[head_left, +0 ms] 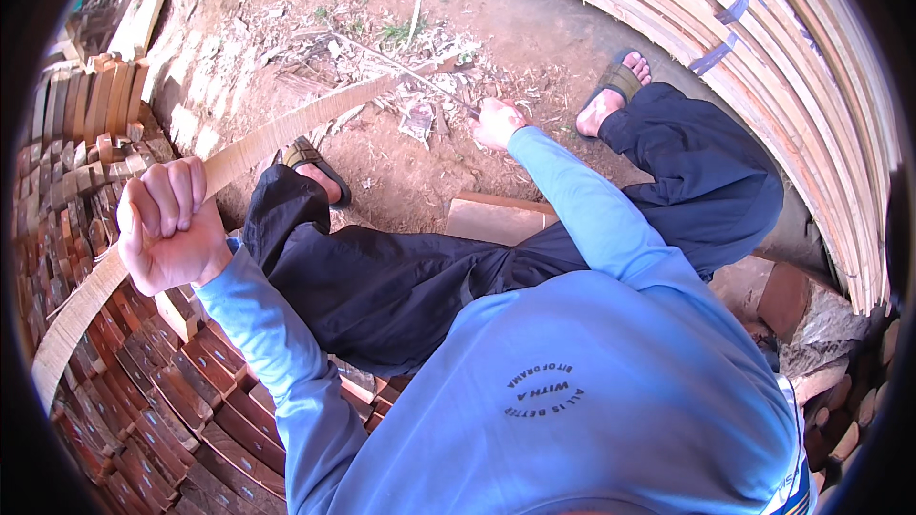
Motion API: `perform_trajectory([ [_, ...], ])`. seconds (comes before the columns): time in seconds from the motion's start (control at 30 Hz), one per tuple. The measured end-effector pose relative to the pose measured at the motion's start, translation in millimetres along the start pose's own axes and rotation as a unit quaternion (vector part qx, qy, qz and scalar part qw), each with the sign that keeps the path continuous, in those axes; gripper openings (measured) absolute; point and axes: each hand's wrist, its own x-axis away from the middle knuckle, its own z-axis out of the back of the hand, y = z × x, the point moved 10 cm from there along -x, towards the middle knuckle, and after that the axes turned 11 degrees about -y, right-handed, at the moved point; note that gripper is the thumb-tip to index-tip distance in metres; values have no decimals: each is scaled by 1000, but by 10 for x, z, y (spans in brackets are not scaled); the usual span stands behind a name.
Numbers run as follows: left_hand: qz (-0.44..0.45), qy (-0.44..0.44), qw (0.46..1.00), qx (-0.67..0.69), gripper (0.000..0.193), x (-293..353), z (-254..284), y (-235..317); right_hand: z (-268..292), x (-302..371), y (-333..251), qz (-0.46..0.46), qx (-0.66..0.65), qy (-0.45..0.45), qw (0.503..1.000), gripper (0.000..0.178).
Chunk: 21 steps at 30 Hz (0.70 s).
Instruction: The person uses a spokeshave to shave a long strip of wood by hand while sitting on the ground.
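While the person sits low on a brick (496,217) w/ knees apart, the left hand (170,229) is balled in a tight fist round a long thin wooden strip (286,132), raised near the knee, prob. to keep it taut and angled. The strip runs from bottom left, over stacked reddish wood blocks (162,401), up across the dirt ground (401,172) toward the right hand (498,121). That hand's fingers are curled shut on a thin blade or stick (410,72) laid at the strip's far end; can't tell which. Sandalled feet sit either side, bracing. Bundled slats (821,114) curve along the right.
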Motion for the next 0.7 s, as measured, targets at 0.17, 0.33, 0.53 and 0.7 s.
perform_trajectory([
  [0.17,4,24,1000,-17,38,-30,68,-7,1,-449,495,-37,105,-10,994,39],
  [0.33,-4,19,1000,8,37,21,87,8,62,144,0,-21,-56,-70,996,40],
  [0.53,-3,45,999,10,38,-59,164,-3,-271,-353,453,-73,-18,0,997,37],
  [0.7,-25,61,998,-16,40,-46,155,67,-35,-109,443,-65,-13,-33,997,38],
])
